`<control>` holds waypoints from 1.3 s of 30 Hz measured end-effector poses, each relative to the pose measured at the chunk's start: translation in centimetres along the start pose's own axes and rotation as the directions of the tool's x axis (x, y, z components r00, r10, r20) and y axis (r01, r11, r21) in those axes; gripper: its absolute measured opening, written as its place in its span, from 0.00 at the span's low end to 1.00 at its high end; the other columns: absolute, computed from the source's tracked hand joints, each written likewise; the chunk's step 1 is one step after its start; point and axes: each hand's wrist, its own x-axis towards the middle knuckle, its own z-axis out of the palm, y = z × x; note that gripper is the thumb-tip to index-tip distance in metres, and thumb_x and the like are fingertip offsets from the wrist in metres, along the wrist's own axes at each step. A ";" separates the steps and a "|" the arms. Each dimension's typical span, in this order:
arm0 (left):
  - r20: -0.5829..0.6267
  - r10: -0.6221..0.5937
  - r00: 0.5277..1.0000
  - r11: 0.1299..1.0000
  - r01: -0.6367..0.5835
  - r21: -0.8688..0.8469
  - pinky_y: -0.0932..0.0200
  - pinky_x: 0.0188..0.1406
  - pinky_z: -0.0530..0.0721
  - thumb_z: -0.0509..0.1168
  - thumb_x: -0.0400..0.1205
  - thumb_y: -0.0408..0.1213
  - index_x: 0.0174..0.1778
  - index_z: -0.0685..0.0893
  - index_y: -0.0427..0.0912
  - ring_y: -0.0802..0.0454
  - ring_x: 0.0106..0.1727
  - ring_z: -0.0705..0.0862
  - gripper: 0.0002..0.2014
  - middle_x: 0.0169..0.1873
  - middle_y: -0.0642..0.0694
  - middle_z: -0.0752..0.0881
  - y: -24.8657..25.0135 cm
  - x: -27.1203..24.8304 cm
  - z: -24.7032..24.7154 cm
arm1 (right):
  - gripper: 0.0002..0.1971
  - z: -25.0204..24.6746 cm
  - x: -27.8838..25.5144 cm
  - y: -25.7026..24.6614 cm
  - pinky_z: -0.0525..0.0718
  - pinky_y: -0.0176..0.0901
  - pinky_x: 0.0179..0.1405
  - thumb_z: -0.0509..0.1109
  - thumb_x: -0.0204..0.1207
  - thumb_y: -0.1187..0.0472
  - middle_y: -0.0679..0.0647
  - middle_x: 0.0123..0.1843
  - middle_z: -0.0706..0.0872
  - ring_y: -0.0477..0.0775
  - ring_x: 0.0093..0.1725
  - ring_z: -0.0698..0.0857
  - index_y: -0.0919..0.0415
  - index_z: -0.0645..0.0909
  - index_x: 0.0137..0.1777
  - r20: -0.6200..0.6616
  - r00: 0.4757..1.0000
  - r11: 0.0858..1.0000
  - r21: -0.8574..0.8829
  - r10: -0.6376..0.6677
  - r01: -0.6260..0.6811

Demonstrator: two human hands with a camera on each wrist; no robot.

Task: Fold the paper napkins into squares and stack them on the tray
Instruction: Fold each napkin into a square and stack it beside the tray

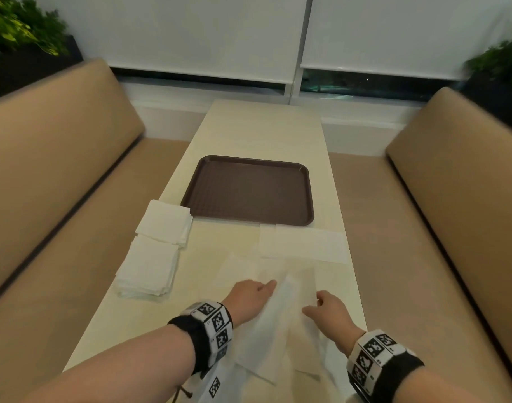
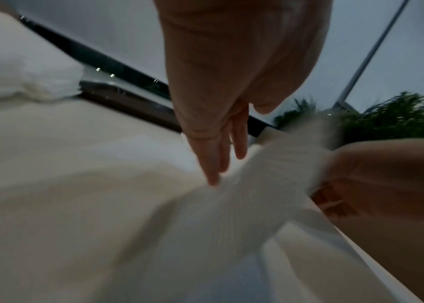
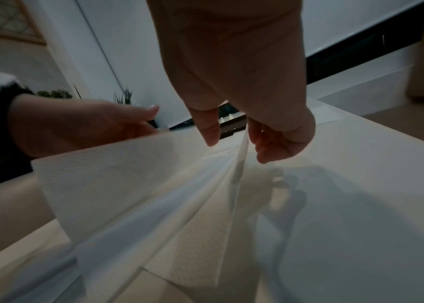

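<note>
A white paper napkin (image 1: 278, 324) is lifted off the near end of the table between my two hands. My right hand (image 1: 318, 303) pinches its raised edge between thumb and fingers; the right wrist view shows this pinch (image 3: 234, 147) with the napkin (image 3: 128, 184) hanging below. My left hand (image 1: 263, 286) is at the sheet's left side. In the left wrist view its fingers (image 2: 216, 164) are straight, their tips touching the napkin (image 2: 257, 194). The brown tray (image 1: 249, 193) lies beyond with nothing on it.
Two stacks of white napkins (image 1: 164, 222) (image 1: 150, 266) sit left of the tray near the table's left edge. One flat napkin (image 1: 301, 242) lies just in front of the tray at the right. Tan benches (image 1: 60, 141) (image 1: 452, 170) flank the narrow table (image 1: 263, 132).
</note>
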 end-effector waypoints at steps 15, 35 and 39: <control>-0.041 -0.095 0.995 0.993 0.097 0.062 0.57 0.43 0.81 0.61 0.76 0.24 0.84 0.46 0.51 0.46 0.47 0.83 0.44 0.47 0.44 0.82 -2.7 2.7 3.0 | 0.17 1.0 -2.2 1.6 0.73 0.53 0.64 0.60 0.78 0.54 0.51 0.72 0.73 0.57 0.68 0.72 0.54 0.78 0.65 0.378 0.893 0.552 -0.702 -0.246 0.449; -0.154 0.171 0.973 0.684 -0.230 -0.692 0.60 0.37 0.86 0.64 0.81 0.24 0.60 0.84 0.36 0.52 0.43 0.90 0.13 0.49 0.43 0.91 4.6 -4.4 -9.8 | 0.12 -4.8 -4.9 -12.3 0.88 0.48 0.50 0.64 0.80 0.72 0.55 0.53 0.91 0.58 0.54 0.89 0.60 0.84 0.57 0.068 0.897 0.728 0.612 -0.437 0.308; -0.209 0.213 0.954 0.618 -0.297 -0.728 0.57 0.42 0.88 0.65 0.80 0.21 0.54 0.85 0.39 0.48 0.45 0.90 0.11 0.47 0.44 0.91 5.2 -6.3 -11.7 | 0.15 -5.9 -6.4 -13.4 0.84 0.60 0.61 0.60 0.82 0.71 0.58 0.60 0.89 0.63 0.59 0.87 0.60 0.81 0.64 0.075 0.871 0.668 0.675 -0.485 0.313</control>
